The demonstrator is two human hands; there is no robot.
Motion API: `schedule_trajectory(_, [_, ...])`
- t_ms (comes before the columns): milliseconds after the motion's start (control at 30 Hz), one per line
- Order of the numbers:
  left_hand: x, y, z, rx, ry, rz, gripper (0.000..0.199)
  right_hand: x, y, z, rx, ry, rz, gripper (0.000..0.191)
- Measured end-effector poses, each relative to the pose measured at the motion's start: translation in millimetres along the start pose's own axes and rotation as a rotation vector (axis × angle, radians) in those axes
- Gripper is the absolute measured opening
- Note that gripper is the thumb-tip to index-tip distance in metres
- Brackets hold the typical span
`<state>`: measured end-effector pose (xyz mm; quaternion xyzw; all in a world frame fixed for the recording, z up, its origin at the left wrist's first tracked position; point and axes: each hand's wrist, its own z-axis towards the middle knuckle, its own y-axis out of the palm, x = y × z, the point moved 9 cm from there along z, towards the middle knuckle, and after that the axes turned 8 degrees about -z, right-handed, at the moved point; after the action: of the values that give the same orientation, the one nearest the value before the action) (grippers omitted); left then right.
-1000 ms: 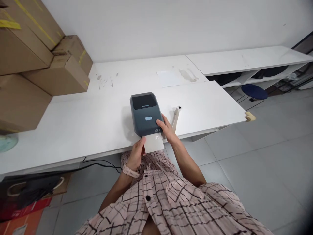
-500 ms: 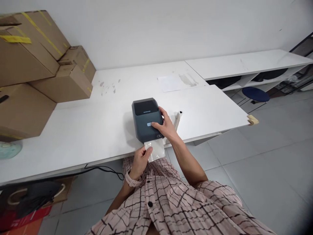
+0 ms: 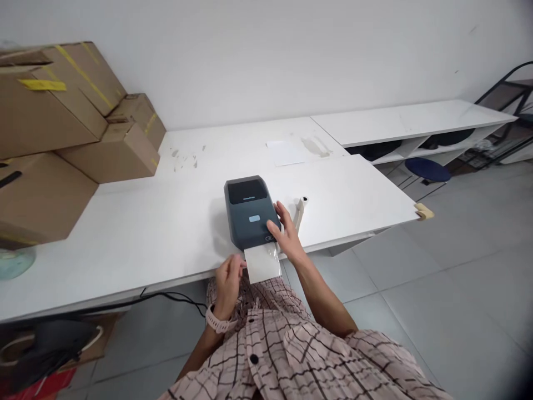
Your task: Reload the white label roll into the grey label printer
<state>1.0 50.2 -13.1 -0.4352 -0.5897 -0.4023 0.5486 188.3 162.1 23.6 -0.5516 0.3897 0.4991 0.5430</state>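
A dark blue-grey label printer (image 3: pixel 252 214) sits near the table's front edge, with a black window and a light button on its lid. A white label sheet (image 3: pixel 261 264) with a glossy right corner hangs from its front. My right hand (image 3: pixel 289 236) rests against the printer's right front side, fingers spread and thumb over the lid's edge. By the label's left edge is my left hand (image 3: pixel 229 280), its fingers curled and slightly blurred. Whether they touch the sheet I cannot tell. To the right of the printer lies a narrow white paper roll (image 3: pixel 302 205), partly unrolled.
Cardboard boxes (image 3: pixel 79 111) are stacked on the left of the white table (image 3: pixel 179 228). A sheet of paper (image 3: pixel 285 153) lies toward the back. A yellowish guard (image 3: pixel 423 211) covers the table's right corner. A blue stool (image 3: pixel 428 169) stands beyond it.
My left hand has slid left off the face of the label to its edge. My right thumb has left the lid button and moved toward the printer's right edge. The view has shifted slightly.
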Motion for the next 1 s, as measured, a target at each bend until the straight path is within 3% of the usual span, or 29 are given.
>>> schedule_trajectory(100, [12.1,-21.9,6.2,0.176,0.120,0.010,0.047,7.0,-2.8,-17.9,0.007,-0.011,0.059,0.079])
schedule_trajectory(267, [12.6,4.6,27.8,0.030,0.152,0.071,0.070,7.1,-2.2,-24.1,-0.002,-0.068,0.050,0.074])
schedule_trajectory(333, [8.9,11.0,30.5,0.036,0.153,0.062,0.072,7.6,-2.0,-26.4,0.018,-0.090,-0.002,0.071])
schedule_trajectory(533, [7.3,11.6,26.9,0.066,0.204,-0.004,0.072,4.7,-3.0,-33.7,0.067,-0.119,0.009,0.070])
schedule_trajectory(633, [18.2,7.6,29.4,0.066,0.235,-0.052,0.072,-3.5,-6.1,-29.2,0.049,-0.115,0.078,0.066])
schedule_trajectory(767, [59.5,3.6,51.0,0.059,0.378,-0.110,0.063,-39.1,-9.6,-6.5,0.025,-0.246,0.023,0.066])
schedule_trajectory(867, [89.8,-6.1,84.1,0.117,0.458,-0.099,0.054,-72.3,-1.4,30.4,0.025,-0.363,-0.135,0.079])
schedule_trajectory(933, [93.8,-14.7,109.9,0.191,0.394,0.033,0.051,-91.8,4.8,64.1,0.077,-0.429,-0.224,0.089])
schedule_trajectory(1000, [82.6,-17.0,132.3,0.187,0.237,0.258,0.055,-107.3,10.9,100.4,0.131,-0.477,-0.301,0.095])
